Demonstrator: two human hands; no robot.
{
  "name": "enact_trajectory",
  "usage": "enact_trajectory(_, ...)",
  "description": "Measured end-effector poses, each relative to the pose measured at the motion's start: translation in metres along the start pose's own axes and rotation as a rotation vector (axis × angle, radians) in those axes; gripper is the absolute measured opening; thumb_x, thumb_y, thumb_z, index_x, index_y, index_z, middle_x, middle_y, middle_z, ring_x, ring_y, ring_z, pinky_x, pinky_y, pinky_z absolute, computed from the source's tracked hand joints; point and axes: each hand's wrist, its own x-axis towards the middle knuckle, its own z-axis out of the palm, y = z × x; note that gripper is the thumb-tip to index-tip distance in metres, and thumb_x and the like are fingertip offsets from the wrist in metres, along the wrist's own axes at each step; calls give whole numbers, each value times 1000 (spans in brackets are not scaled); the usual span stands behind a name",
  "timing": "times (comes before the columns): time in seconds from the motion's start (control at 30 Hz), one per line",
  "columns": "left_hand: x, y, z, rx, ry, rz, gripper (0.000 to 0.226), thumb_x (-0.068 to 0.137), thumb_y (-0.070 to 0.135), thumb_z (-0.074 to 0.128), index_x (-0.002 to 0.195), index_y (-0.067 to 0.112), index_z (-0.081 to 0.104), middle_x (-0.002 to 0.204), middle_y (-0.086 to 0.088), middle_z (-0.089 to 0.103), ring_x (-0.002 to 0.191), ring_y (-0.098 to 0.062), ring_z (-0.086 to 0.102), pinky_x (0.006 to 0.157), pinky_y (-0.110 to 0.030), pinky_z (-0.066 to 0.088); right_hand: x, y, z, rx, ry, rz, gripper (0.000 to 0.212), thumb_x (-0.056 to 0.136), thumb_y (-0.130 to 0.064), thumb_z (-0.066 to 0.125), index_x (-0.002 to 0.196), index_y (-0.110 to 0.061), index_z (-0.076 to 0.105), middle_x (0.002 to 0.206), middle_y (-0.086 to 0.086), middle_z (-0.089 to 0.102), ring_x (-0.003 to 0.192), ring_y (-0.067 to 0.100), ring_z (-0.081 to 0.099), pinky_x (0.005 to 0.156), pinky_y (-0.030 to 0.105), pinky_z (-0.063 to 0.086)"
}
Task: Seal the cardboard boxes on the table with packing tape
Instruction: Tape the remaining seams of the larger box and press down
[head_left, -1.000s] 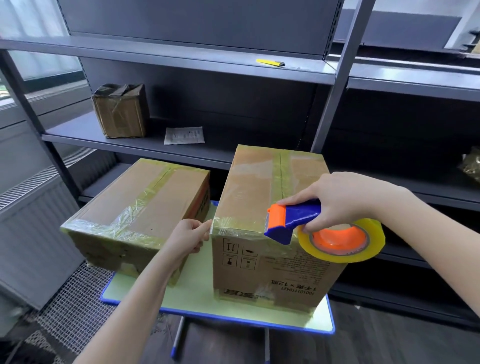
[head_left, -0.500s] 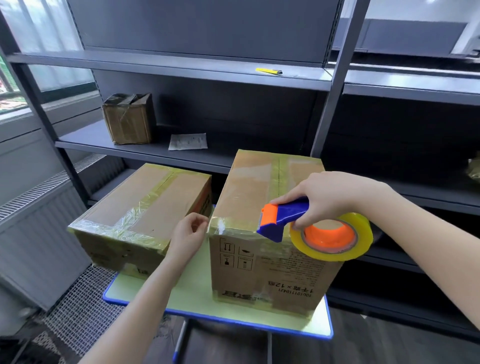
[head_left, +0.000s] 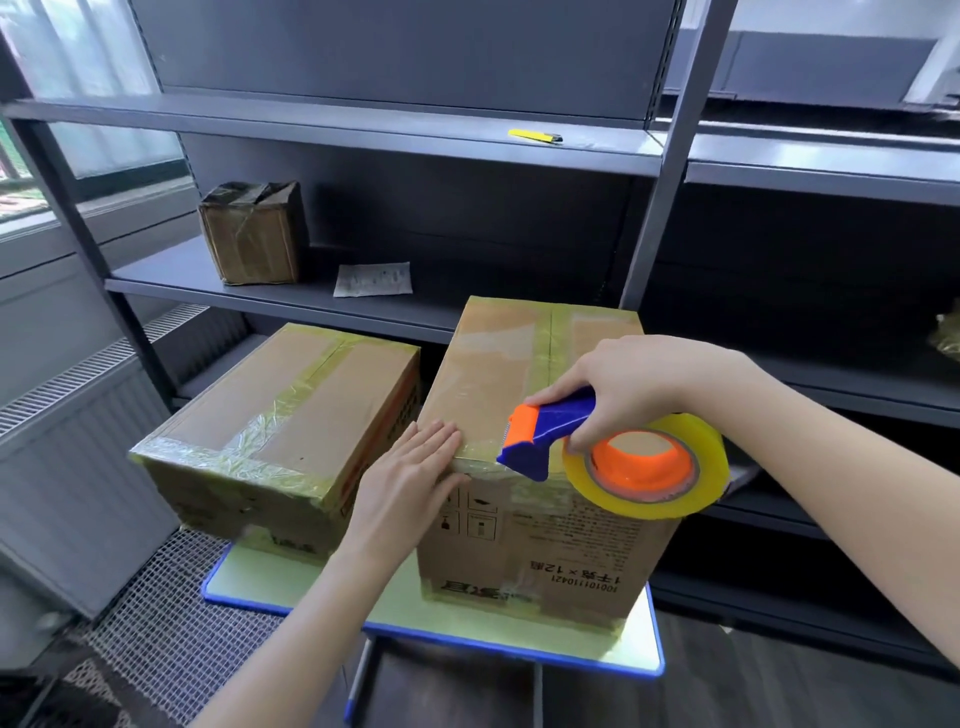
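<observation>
a tall cardboard box (head_left: 524, 551), already banded with yellowish tape along its top seam and edges, stands on the right side of a small green table (head_left: 291, 582). the person's left hand (head_left: 410, 467) lies flat over the box's near top edge, fingers straight and together, pressing the tape down. the right hand (head_left: 634, 384) is wrapped round the blue handle of a tape dispenser (head_left: 540, 441), whose orange nose meets that same edge, the tape roll (head_left: 649, 475) hanging off the front. the box looks stiff and fairly light, its taped skin slick, so it is probably best steadied by a flat palm on a corner, as here. a lower box (head_left: 280, 415), taped too, sits just beside it on the left. behind, grey shelving (head_left: 363, 130) holds a small wrapped box (head_left: 254, 234), a paper slip (head_left: 373, 279) and a yellow cutter (head_left: 535, 136).
</observation>
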Motion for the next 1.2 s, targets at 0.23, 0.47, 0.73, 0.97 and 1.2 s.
enact_trajectory(0.23,14,-27,-8,111,-52,24,48,73,20,79,117,7,65,120,-4,64,115,-19,59,107,-44,33,20,-21,-4,-95,44,-22,58,81,-52,59,137,-45,42,93,-12,54,72,8,46,64,23,41)
enact_trajectory(0.47,16,27,4,-52,-19,163,48,65,27,82,107,8,70,116,-8,66,110,-19,62,103,-32,38,24,-14,-5,-72,-17,1,56,81,-52,59,135,-46,44,95,-13,57,75,7,49,67,24,43)
enact_trajectory(0.73,15,20,15,-181,39,100,42,74,16,78,115,12,67,120,-3,65,113,-15,60,104,-26,36,23,-6,-10,-56,-86,1,62,83,-49,61,140,-44,37,77,-22,44,67,2,43,55,17,35)
enact_trajectory(0.97,15,15,13,-123,70,4,45,68,14,83,110,10,69,113,-1,67,108,-12,62,99,-31,41,0,35,-12,16,-154,62,67,74,-60,66,133,-60,34,90,-21,54,78,3,51,65,18,43)
enact_trajectory(1.2,17,25,12,-79,44,20,49,65,13,84,111,11,68,114,0,66,109,-11,61,98,-33,42,-30,68,8,122,-137,73,69,76,-54,68,130,-65,28,89,-21,51,80,3,52,67,16,42)
